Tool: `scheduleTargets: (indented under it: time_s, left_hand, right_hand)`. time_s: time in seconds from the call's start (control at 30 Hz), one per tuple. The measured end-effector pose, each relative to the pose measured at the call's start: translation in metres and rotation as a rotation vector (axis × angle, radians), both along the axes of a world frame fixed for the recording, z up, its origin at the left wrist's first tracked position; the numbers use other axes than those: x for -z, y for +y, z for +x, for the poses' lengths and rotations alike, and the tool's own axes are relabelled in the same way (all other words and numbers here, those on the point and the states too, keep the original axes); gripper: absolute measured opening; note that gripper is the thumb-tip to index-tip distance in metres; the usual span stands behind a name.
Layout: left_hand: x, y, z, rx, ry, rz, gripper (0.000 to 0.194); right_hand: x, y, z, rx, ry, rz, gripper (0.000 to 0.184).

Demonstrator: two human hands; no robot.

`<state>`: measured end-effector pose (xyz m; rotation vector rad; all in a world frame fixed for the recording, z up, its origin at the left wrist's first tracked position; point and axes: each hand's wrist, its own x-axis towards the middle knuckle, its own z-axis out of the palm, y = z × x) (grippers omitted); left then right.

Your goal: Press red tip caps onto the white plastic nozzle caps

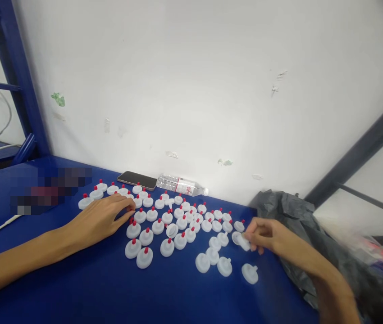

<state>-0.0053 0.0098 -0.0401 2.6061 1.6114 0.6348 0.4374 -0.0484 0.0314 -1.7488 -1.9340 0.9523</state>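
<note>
My right hand [264,236] pinches a white round plastic cap [244,241] with a stubby spout, tilted just above the blue table. Another white cap [236,237] lies right beside it. Closer to me are several white caps without red tips, such as one cap [250,273] lying apart. My left hand [108,211] rests among white caps with red tips, its thumb and fingers drawn together; what they hold, if anything, is hidden. A red-tipped cap [133,230] sits just below its fingertips. Many more red-tipped caps [180,240] stand spread over the middle, mostly tips up.
A phone [137,180] and a clear water bottle [181,185] lie along the white wall. Dark plastic bags [286,216] stand at the table's right edge. A blurred-out object [47,191] with a white cable lies left on the blue table [110,288].
</note>
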Motion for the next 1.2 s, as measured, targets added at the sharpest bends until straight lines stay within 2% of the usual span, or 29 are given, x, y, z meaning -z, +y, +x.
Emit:
scheduleTargets:
  time_s: [0.1, 0.27, 0.4, 0.5, 0.63, 0.73, 0.93, 1.2]
  left_hand:
    - [-0.001, -0.001, 0.0, 0.008, 0.001, -0.009, 0.03]
    - [0.001, 0.001, 0.0, 0.013, -0.019, 0.018, 0.029]
    - [0.002, 0.002, -0.001, 0.026, -0.02, 0.028, 0.029]
    - [0.003, 0.002, -0.002, 0.033, -0.017, 0.02, 0.029]
    - [0.004, 0.001, -0.002, 0.03, -0.015, 0.012, 0.028]
    - [0.003, 0.001, -0.002, 0.025, -0.023, 0.019, 0.028]
    - [0.0, -0.001, 0.0, 0.006, -0.004, 0.005, 0.032]
    - [0.001, 0.001, -0.001, 0.03, 0.0, 0.024, 0.031]
  right_hand:
    - [0.008, 0.002, -0.003, -0.038, 0.014, -0.092, 0.029]
    - [0.018, 0.008, -0.001, -0.017, -0.116, -0.108, 0.032]
    - [0.012, 0.012, -0.003, 0.07, -0.255, 0.058, 0.037]
    - [0.014, 0.018, -0.009, 0.164, -0.401, 0.191, 0.029]
    - [0.023, 0.024, -0.015, 0.167, -0.492, 0.157, 0.019]
    - [0.024, 0.024, -0.014, 0.195, -0.533, 0.189, 0.014]
    - [0.018, 0.018, -0.006, 0.371, -0.63, 0.184, 0.015]
    - [0.023, 0.022, -0.002, 0.274, -0.542, 0.137, 0.021]
